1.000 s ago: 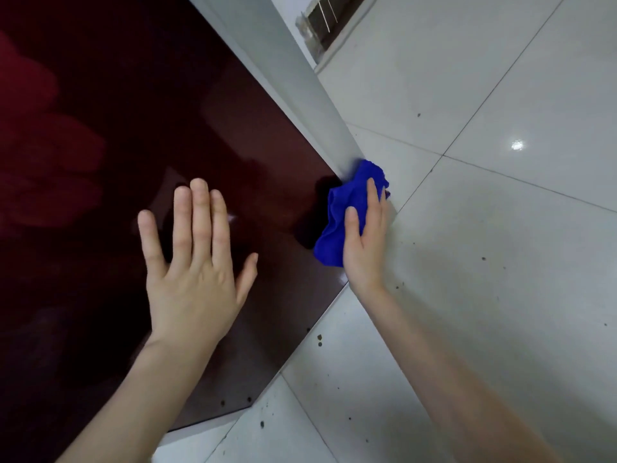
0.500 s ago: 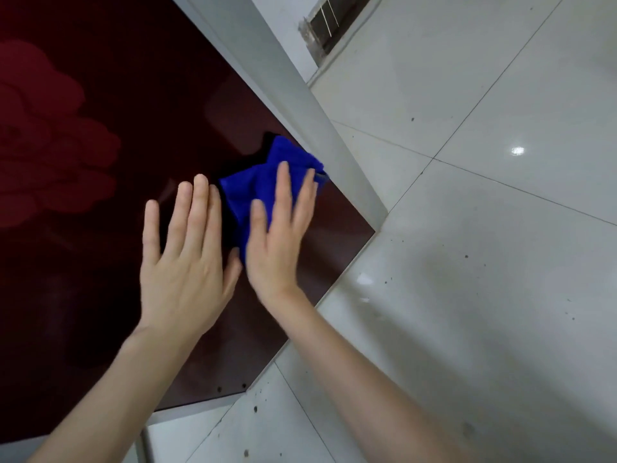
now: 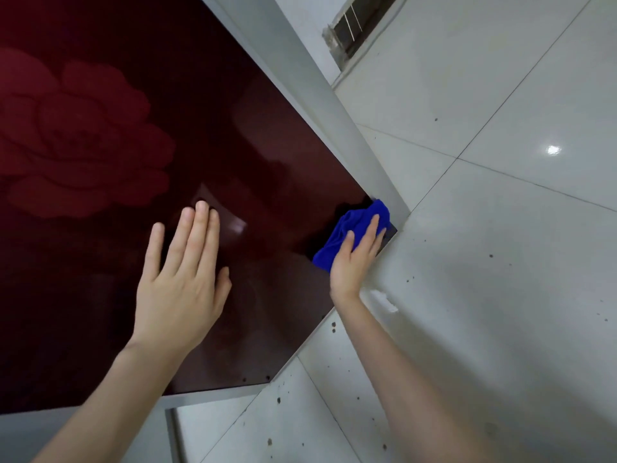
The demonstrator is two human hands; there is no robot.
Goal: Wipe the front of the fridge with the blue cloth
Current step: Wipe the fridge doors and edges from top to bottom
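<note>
The fridge front (image 3: 273, 182) is a glossy dark red panel with a rose pattern at its left. My right hand (image 3: 355, 259) presses the crumpled blue cloth (image 3: 350, 230) flat against the panel's lower right corner, beside the grey side edge (image 3: 337, 105). Part of the cloth is hidden under my fingers. My left hand (image 3: 182, 282) lies flat on the panel to the left, fingers spread, holding nothing.
White floor tiles (image 3: 500, 228) with dark specks fill the right and bottom of the view. A vent opening (image 3: 354, 25) sits at the wall's base at the top. A grey strip (image 3: 213, 396) runs under the red panel.
My right hand has slid the blue cloth from beside my left hand out to the panel's lower right corner. My left hand stays flat on the panel.
</note>
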